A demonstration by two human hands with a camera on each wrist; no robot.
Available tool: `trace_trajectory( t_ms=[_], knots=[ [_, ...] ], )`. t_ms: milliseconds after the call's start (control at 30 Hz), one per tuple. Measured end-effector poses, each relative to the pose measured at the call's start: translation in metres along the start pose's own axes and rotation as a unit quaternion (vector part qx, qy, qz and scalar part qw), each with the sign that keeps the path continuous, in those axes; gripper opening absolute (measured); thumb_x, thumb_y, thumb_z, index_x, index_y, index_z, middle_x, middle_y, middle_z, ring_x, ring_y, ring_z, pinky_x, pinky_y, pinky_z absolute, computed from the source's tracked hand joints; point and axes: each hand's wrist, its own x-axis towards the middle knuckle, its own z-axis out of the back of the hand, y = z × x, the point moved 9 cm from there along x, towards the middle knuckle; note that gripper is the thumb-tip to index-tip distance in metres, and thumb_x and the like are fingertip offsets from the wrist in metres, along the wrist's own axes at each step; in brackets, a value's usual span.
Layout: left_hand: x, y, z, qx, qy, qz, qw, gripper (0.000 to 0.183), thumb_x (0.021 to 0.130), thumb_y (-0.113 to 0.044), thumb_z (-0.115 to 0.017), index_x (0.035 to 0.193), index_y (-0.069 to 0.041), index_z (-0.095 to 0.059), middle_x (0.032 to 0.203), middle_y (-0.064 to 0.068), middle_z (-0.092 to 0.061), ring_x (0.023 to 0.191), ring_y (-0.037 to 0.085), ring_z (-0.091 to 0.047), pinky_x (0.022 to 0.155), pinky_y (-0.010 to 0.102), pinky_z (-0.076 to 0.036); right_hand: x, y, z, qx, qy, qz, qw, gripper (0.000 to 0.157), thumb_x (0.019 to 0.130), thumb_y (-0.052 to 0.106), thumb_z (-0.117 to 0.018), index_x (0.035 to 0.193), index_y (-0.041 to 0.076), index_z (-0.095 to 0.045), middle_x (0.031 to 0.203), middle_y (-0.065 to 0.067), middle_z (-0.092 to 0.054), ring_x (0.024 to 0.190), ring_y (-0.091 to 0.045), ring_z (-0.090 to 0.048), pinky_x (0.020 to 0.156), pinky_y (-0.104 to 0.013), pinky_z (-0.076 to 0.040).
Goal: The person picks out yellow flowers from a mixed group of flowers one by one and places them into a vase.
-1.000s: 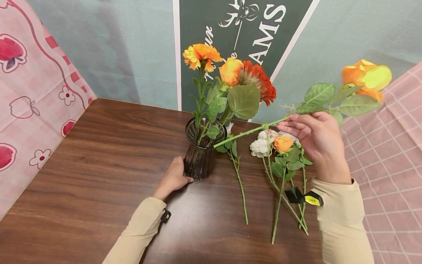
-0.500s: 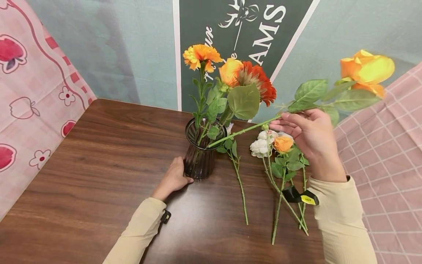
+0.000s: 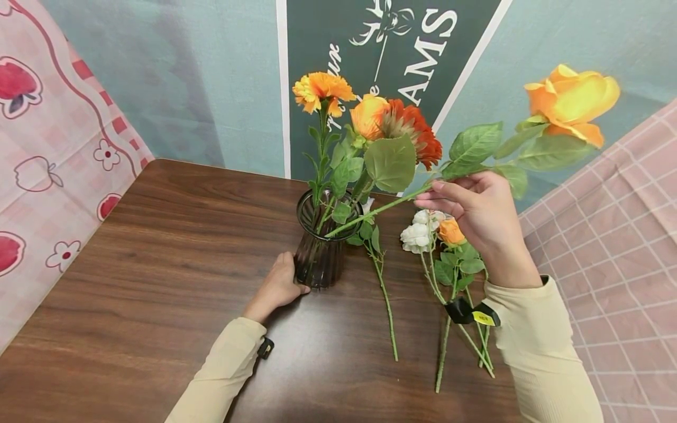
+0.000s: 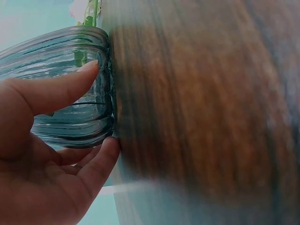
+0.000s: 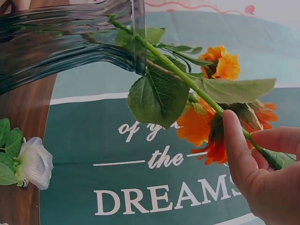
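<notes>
My left hand [image 3: 277, 286] holds the ribbed dark glass vase [image 3: 320, 265] low by its base; in the left wrist view the thumb [image 4: 70, 89] lies along the glass. Up at the right, my right hand [image 3: 489, 223] pinches the green stem of a large yellow-orange rose [image 3: 573, 103] between thumb and fingers. That stem slants down to the left, its cut end just inside the vase mouth, as the right wrist view shows. Standing in the vase are an orange carnation [image 3: 324, 91], a smaller orange rose [image 3: 368, 116] and a red-orange flower [image 3: 418, 132] with broad leaves.
Right of the vase, a single stem [image 3: 388, 308] with leaves and a white bloom lies on the wooden table [image 3: 158, 282]. Farther right lie white flowers [image 3: 416, 237] and another orange rose [image 3: 451, 231], their stems crossing under the right wrist. Cloth backdrops rise behind and at both sides.
The right hand has moved left with the rose, and the stem's end has slid from the vase's rim into its mouth. The left hand and vase have stayed put.
</notes>
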Motion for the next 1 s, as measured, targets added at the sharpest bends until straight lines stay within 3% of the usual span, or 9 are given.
trace_trajectory(
  t_ms=[233, 667, 1000],
  knots=[
    [-0.001, -0.002, 0.001, -0.004, -0.003, -0.007, 1.0, 0.062, 0.067, -0.013, -0.079, 0.111, 0.008, -0.04, 0.106, 0.022, -0.044, 0.105, 0.035, -0.043, 0.093, 0.044, -0.035, 0.002, -0.008, -0.009, -0.033, 0.003, -0.011, 0.999, 0.011, 0.084, -0.016, -0.048, 0.092, -0.01, -0.054, 0.077, -0.021, -0.064, 0.068, -0.032, -0.065, 0.071, -0.042, -0.051],
    [0.0, -0.001, 0.0, 0.0, -0.002, -0.009, 1.0, 0.064, 0.068, -0.014, -0.079, 0.113, 0.009, -0.039, 0.107, 0.022, -0.044, 0.105, 0.035, -0.043, 0.093, 0.044, -0.036, 0.004, -0.021, -0.017, -0.029, 0.007, -0.024, 0.999, 0.01, 0.085, -0.015, -0.048, 0.095, -0.015, -0.049, 0.075, -0.02, -0.061, 0.068, -0.03, -0.065, 0.072, -0.042, -0.05],
    [0.0, 0.0, 0.0, 0.002, 0.003, -0.005, 1.0, 0.064, 0.069, -0.014, -0.078, 0.114, 0.009, -0.039, 0.107, 0.022, -0.044, 0.105, 0.035, -0.043, 0.093, 0.044, -0.036, 0.006, -0.026, -0.021, -0.062, 0.013, -0.039, 0.997, 0.013, 0.085, -0.013, -0.049, 0.098, -0.015, -0.047, 0.075, -0.02, -0.063, 0.069, -0.029, -0.066, 0.074, -0.042, -0.05]
  ],
)
